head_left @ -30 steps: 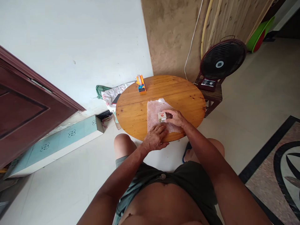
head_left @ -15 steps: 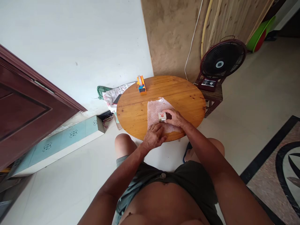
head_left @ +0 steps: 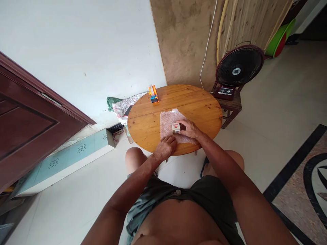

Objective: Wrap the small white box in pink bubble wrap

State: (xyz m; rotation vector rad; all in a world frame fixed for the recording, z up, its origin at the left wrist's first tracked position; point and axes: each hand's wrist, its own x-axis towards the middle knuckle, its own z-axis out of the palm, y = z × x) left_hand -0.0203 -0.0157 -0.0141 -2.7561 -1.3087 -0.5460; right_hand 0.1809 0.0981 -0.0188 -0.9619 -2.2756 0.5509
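- Left hand, at the table's near rim: fingers curled over the near edge of the bubble wrap; I cannot tell whether they pinch it or only press.
- Right hand: fingers closed on the small box, which sits mid-sheet with its red-marked face up.
- It looks like the box is being steadied for wrapping; folding the sheet over it would call for the right fingers to move clear.
- Round wooden table, an orange-and-blue gadget at its far edge.
- Beyond, a dark fan.
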